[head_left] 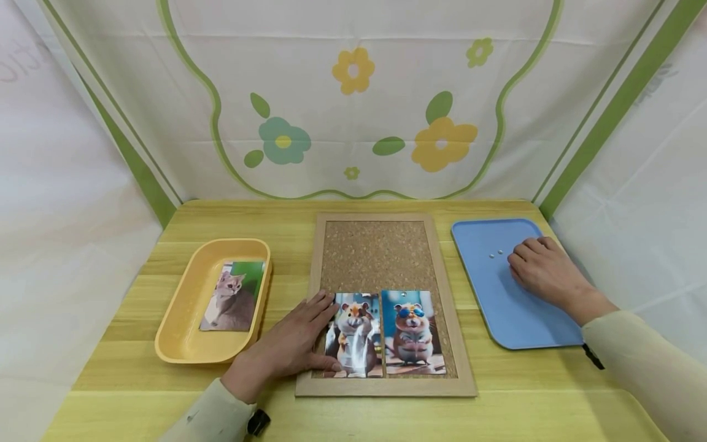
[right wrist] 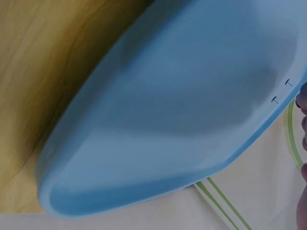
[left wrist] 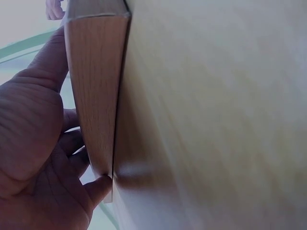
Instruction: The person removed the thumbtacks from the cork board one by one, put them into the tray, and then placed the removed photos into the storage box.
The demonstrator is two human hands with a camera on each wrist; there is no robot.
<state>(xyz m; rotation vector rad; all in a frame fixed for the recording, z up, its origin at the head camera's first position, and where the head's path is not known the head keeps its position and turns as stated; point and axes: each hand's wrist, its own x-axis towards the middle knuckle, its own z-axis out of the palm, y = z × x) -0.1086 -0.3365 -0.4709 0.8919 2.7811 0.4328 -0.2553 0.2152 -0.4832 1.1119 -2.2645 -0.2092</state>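
Note:
My left hand [head_left: 293, 337] lies on the left side of the wood-framed cork board [head_left: 381, 255]. Its fingers are extended, with the thumb on the lower left corner of a hamster photo [head_left: 356, 344]; in the left wrist view the little finger touches the frame's side [left wrist: 93, 86]. Beside that photo is another, of a hamster in blue sunglasses [head_left: 414, 337], with a thumbtack [head_left: 403, 294] at its top. My right hand [head_left: 544, 270] is over the blue tray [head_left: 519, 325], fingers curled, near two thumbtacks [head_left: 496, 253]. I cannot tell whether its fingertips pinch anything.
A yellow basin [head_left: 182, 319] stands on the wooden table [head_left: 293, 245] to the left, with a cat photo [head_left: 234, 301] lying in it. Flowered white cloth [head_left: 353, 123] hangs behind the table, and more white cloth borders both sides.

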